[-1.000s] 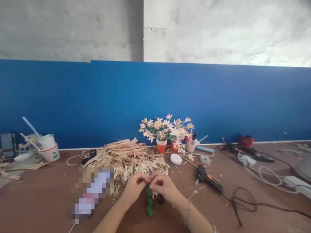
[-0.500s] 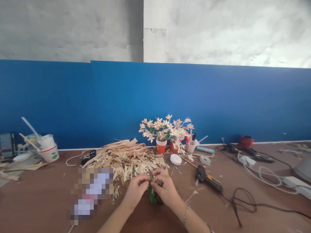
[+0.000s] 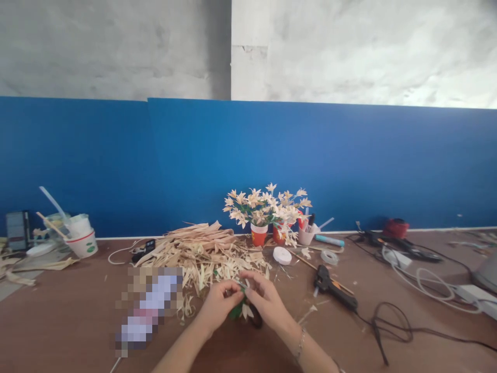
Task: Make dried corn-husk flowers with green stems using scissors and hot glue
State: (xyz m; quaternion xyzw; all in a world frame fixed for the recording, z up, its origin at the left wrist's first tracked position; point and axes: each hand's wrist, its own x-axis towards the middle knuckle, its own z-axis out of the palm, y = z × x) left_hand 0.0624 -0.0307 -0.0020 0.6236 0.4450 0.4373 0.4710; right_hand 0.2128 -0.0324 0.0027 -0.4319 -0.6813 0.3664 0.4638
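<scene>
My left hand (image 3: 222,305) is closed in a pinch on the thin stem of a pale artificial flower (image 3: 247,311), whose petals point down below my fingertips. On the other side my right hand (image 3: 266,300) pinches the same stem between thumb and forefinger. Green material (image 3: 236,312), possibly tape, shows below the left fingers; how it joins the stem is hidden. A dark rounded object (image 3: 256,317) lies under my right hand, mostly covered. Behind the hands spreads a heap of dry, straw-coloured husk strips (image 3: 194,254).
Pale flowers (image 3: 267,204) stand in red paper cups (image 3: 259,236) at the back. To the right lie a glue gun (image 3: 330,287), a white round roll (image 3: 282,255), clear tape (image 3: 329,257) and black cable (image 3: 404,331). A white tub (image 3: 82,246) stands left. A blurred patch (image 3: 149,308) covers something nearer.
The pale flower now shows below my fingers, and the green material sits further left and shows less. Both hands stay close together in nearly the same place. The view has shifted slightly.
</scene>
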